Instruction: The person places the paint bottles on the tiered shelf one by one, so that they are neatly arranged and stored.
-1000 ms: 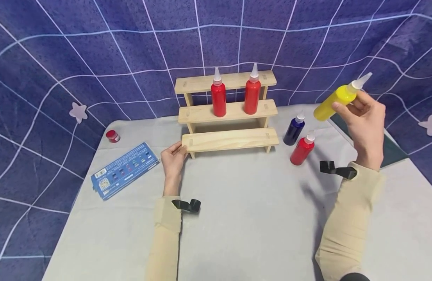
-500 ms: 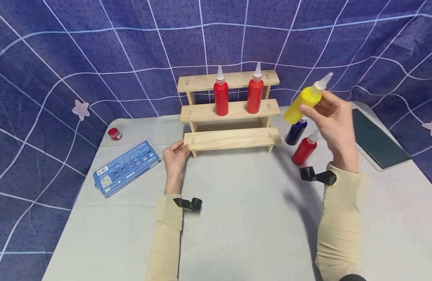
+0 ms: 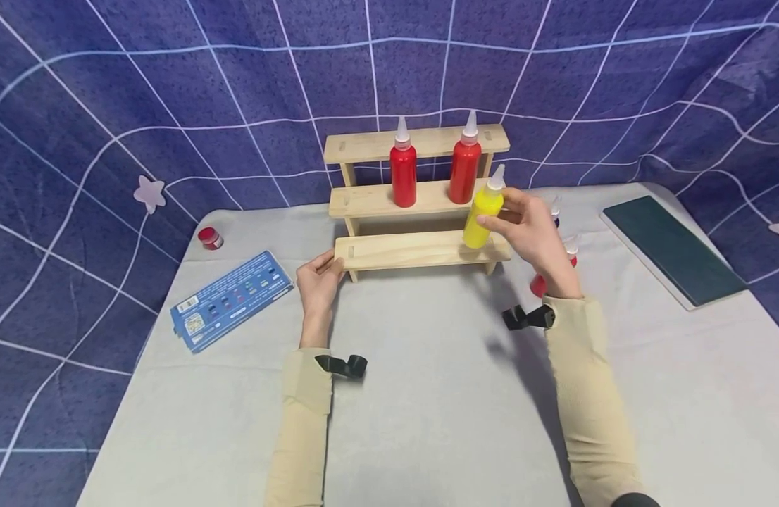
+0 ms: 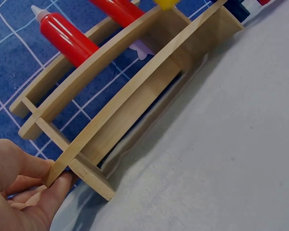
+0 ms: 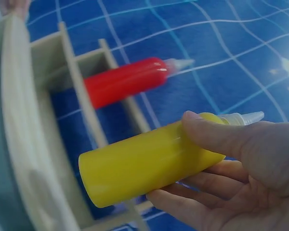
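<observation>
My right hand [image 3: 534, 229] grips a yellow squeeze bottle [image 3: 482, 220] with a white pointed nozzle, slightly tilted, overlapping the right end of the lowest step in the head view. Thumb and fingers wrap its upper body in the right wrist view, where the yellow bottle [image 5: 149, 161] shows its base. My left hand [image 3: 318, 285] pinches the left end of the lowest step of a three-tier wooden stand [image 3: 402, 249]. Two red squeeze bottles, one at left [image 3: 403, 172] and one at right [image 3: 465, 167], stand upright on the middle step.
Behind my right hand, a dark blue bottle [image 3: 556, 211] and another red bottle [image 3: 538, 285] are mostly hidden. A dark green board [image 3: 675, 246] lies at the right. On the left are a blue box [image 3: 232, 301] and a small red jar [image 3: 210, 239]. A blue curtain hangs behind.
My right hand has carried the yellow bottle leftward and down, from the table's right side to the stand, turning it more upright. My left hand keeps its hold on the stand.
</observation>
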The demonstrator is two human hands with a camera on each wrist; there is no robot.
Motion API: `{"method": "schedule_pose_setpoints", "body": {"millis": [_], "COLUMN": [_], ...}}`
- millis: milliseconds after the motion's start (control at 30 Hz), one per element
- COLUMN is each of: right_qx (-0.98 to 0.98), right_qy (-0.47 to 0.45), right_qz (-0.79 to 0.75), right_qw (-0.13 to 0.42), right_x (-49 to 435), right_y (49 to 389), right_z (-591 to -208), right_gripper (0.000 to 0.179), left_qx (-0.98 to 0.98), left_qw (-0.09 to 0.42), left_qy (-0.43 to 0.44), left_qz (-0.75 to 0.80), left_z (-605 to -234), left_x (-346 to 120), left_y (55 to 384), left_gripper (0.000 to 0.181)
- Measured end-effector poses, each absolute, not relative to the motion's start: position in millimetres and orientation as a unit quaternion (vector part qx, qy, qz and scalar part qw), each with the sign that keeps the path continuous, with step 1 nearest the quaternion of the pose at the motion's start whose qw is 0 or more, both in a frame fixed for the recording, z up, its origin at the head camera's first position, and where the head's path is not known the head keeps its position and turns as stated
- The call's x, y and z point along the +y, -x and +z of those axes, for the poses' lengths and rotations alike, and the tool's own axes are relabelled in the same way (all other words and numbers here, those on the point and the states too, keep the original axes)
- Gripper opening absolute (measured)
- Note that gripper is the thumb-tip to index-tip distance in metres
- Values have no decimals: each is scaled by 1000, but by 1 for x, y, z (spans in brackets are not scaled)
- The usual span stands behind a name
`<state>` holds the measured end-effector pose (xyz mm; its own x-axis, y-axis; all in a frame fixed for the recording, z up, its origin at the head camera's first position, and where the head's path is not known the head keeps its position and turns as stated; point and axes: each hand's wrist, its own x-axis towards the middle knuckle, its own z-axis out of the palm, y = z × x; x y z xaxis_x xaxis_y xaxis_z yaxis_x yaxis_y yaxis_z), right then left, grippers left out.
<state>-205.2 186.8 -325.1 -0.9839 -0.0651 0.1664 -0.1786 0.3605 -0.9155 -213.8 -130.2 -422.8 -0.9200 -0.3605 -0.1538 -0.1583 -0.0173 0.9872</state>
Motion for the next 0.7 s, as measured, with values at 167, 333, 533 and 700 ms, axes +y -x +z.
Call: {"method": "schedule_pose_setpoints", "body": {"millis": [167, 333, 533, 700], "right_qx": [-828, -820, -817, -823], "right_qy": [-74, -59, -57, -63], "right_qz": [556, 569, 573, 564], "right_qw": [25, 14, 19, 14], "right_x": [179, 177, 176, 175], "right_y": [213, 218, 221, 221], "right_z": [-338, -345, -351, -351], "right_gripper": [41, 41, 43, 45], "left_qx": [-701, -699, -694, -690], "left_qw": [79, 82, 79, 75], "left_qy": [-183, -179, -183, -187], "left_qz": [-685, -687, -692, -695], "left_z": [-423, -423, -423, -422], "left_x": [-130, -129, -129, -130], "left_y": [214, 215, 215, 215], "left_gripper": [35, 35, 35, 35]}}
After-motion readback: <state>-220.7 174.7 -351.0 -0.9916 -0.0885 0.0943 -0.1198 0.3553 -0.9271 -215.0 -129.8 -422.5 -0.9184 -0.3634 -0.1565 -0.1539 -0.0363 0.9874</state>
